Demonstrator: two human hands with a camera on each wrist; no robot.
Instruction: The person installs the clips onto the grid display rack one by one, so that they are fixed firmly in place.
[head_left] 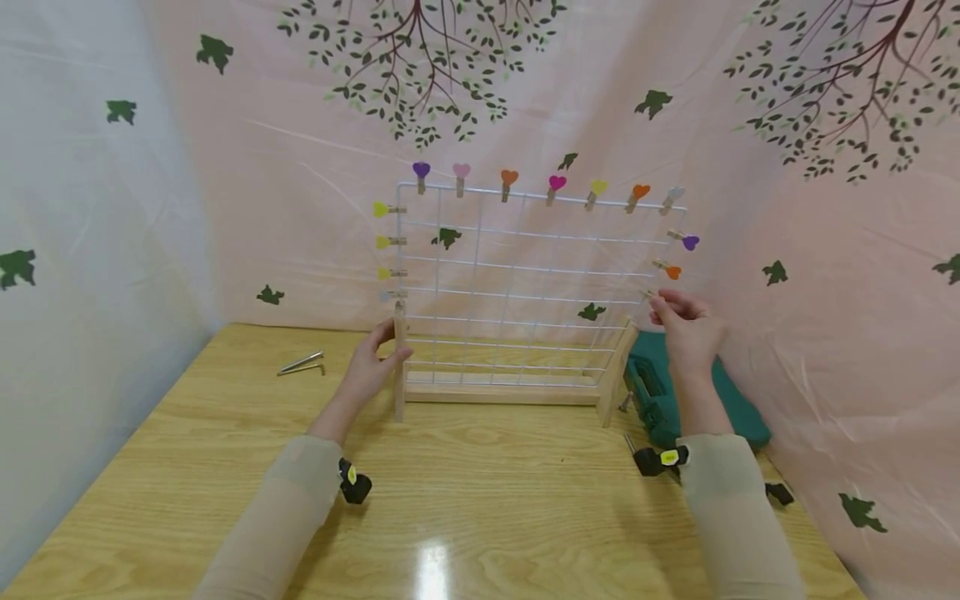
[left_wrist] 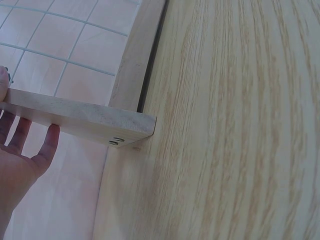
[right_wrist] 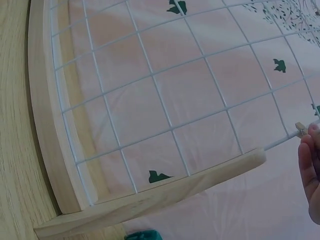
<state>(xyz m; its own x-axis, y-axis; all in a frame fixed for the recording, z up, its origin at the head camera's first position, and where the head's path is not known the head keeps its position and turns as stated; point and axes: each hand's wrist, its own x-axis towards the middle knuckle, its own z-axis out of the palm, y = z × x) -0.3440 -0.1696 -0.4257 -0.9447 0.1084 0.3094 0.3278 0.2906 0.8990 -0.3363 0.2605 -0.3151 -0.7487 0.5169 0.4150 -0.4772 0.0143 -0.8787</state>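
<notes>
A white wire grid (head_left: 525, 195) stands in a wooden frame (head_left: 502, 397) on the table. Small heart-topped clothespins line its top and sides, among them a purple one (head_left: 422, 172), a pink one (head_left: 461, 172) and an orange one (head_left: 509, 178). My left hand (head_left: 366, 367) grips the frame's left upright (left_wrist: 80, 111), thumb on one side and fingers on the other. At the grid's right edge, below an orange heart clothespin (head_left: 670, 271), my right hand (head_left: 692, 332) pinches another small wooden clothespin (right_wrist: 301, 128). Its jaws meet the edge wire; my fingers hide its other end.
Behind my right forearm lies a green tool case (head_left: 738, 408), with a bolt (head_left: 626, 402) beside it. A hex key (head_left: 306, 368) and a long bolt (head_left: 300, 362) lie on the table (head_left: 480, 492) at the left. Patterned cloth (head_left: 270, 208) hangs close behind the grid.
</notes>
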